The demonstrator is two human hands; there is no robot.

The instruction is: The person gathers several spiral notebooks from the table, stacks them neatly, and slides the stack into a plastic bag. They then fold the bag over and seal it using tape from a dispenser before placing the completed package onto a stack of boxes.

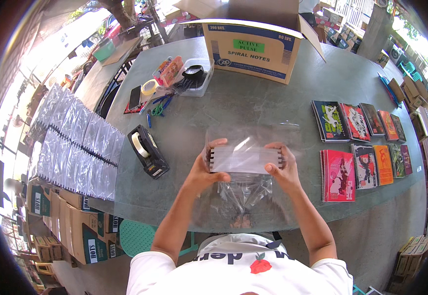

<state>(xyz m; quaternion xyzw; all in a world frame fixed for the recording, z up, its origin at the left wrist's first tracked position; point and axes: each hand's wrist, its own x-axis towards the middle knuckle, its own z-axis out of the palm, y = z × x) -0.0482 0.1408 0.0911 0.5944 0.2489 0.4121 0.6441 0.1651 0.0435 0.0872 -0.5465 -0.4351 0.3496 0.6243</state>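
Note:
Above the near side of the table, a stack of spiral notebooks (246, 160) shows its white page edges, with black coils at both ends. My left hand (208, 164) grips the left end, thumb along the near edge and fingers over the far side. My right hand (284, 166) is closed round the right end in the same way. Clear plastic film (246, 192), apparently a bag, hangs from the stack toward me, and more of it spreads beyond the stack. Whether the notebooks lie fully inside the plastic I cannot tell.
Left of my hands stands a black tape dispenser (147, 151). Farther back are a clear plastic bin (199, 84), scissors (158, 109) and a phone (135, 97). A large open carton (251, 51) sits at the back. Spiral notebooks (338, 174) lie in rows at right; plastic-wrapped packs (76, 142) fill the left.

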